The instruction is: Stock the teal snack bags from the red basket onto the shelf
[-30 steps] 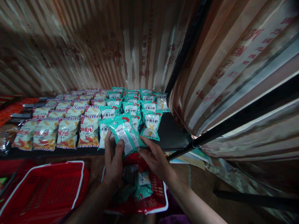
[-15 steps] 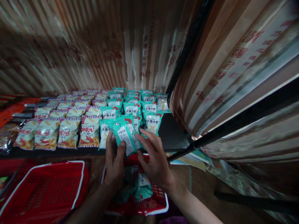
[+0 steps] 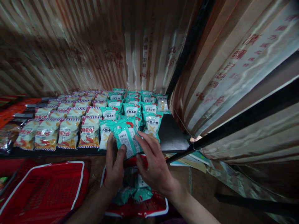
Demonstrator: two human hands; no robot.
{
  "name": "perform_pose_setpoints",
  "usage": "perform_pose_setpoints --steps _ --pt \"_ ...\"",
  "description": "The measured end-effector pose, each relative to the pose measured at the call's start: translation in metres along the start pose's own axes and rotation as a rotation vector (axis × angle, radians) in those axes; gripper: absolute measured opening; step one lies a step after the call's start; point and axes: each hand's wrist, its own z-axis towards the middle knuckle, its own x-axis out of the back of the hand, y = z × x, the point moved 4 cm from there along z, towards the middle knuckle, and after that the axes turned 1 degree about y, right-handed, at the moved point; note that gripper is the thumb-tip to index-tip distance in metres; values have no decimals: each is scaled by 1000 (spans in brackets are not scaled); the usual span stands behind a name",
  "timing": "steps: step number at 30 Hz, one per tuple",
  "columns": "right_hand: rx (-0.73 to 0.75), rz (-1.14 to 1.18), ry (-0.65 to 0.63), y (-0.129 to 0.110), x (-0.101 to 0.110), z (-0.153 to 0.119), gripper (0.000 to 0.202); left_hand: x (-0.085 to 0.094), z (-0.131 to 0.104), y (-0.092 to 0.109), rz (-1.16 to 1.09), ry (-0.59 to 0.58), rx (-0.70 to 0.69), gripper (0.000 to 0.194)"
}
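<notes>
Between my two hands is a teal snack bag, its printed back with a text panel turned toward me. My left hand grips its left side, thumb on the face of the bag. On the right edge, the fingers of my right hand are closed round it. Beyond it, rows of matching teal snack bags stand on a dark shelf. Below my hands, a red basket with a white rim holds several more teal bags, partly hidden by my wrists.
Left of the teal rows stand cream-coloured snack bags, then dark and orange packs. Another red basket sits on the floor at left. Black metal posts and pleated curtains enclose the shelf's back and right.
The held bag has dropped slightly and sits a little more upright. Both hands keep their hold on it, having shifted only slightly.
</notes>
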Motion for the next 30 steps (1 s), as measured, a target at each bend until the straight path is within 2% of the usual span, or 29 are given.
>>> perform_pose_setpoints --steps 5,11,19,21,26,30 --pt "30 -11 8 -4 3 1 63 -3 -3 6 101 9 -39 64" --pt "-11 14 -12 -7 6 2 54 -5 -8 14 262 -8 -144 66" --pt "-76 126 -75 -6 11 2 63 0 -13 13 248 -84 -284 55" --pt "-98 155 -88 -4 11 1 69 1 -13 14 290 -85 -340 52" --pt "-210 265 -121 -2 9 1 83 4 -15 22 442 -69 -581 47" --pt "-360 376 -126 3 8 2 81 2 -22 28 481 -116 -721 47"
